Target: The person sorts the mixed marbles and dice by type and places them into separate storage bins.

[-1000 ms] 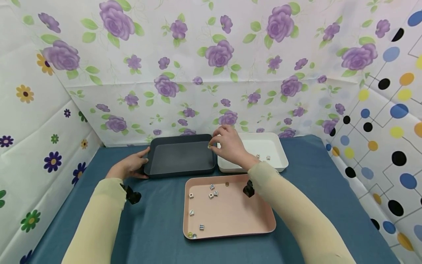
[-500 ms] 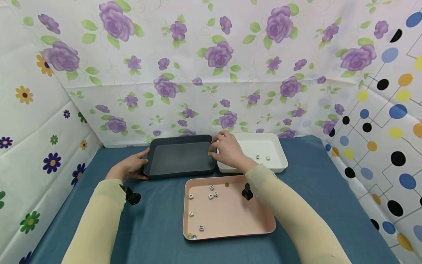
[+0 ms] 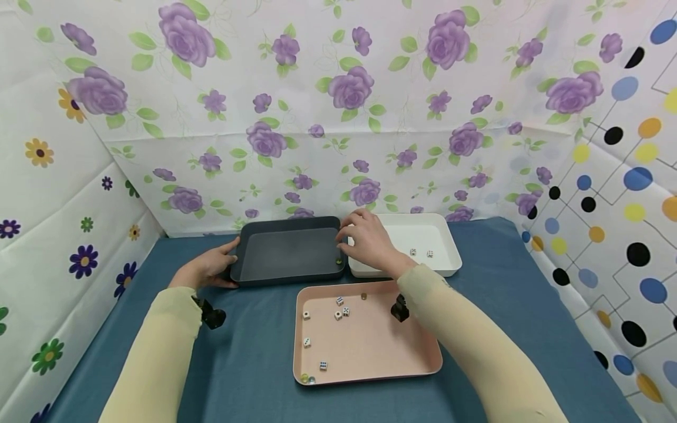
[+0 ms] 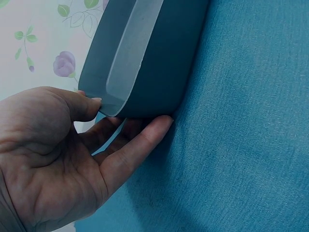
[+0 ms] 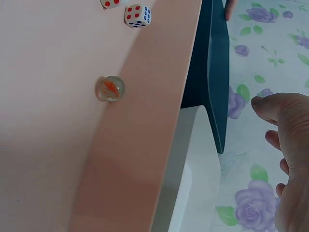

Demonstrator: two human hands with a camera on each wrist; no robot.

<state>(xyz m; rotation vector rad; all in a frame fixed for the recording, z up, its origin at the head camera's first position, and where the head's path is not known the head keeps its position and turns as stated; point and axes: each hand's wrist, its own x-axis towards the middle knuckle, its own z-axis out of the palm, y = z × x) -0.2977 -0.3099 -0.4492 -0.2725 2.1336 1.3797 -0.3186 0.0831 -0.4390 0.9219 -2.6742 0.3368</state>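
Note:
My left hand [image 3: 210, 267] holds the dark grey tray [image 3: 288, 252] at its left end. In the left wrist view the thumb [image 4: 87, 107] lies on the rim and the fingers [image 4: 137, 150] press the outer wall. My right hand [image 3: 366, 237] hovers where the dark tray meets the white tray [image 3: 449, 258], its fingers loosely bent with nothing between them. A small yellow-green marble [image 3: 339, 261] lies inside the dark tray near its right edge, just below those fingertips. Two white dice, one of them a die [image 3: 430, 254] at the right, lie in the white tray.
Nearer me is a pink tray [image 3: 381, 370] with several dice, such as one die [image 3: 323, 365], and a clear marble with an orange swirl [image 5: 112, 88]. A yellow marble [image 3: 304, 378] and a bluish marble [image 3: 311, 380] share its front left corner. Flowered cloth stands behind.
My right hand has lowered slightly and let go of the yellow-green marble, which now lies in the dark tray. The left hand stays on that tray.

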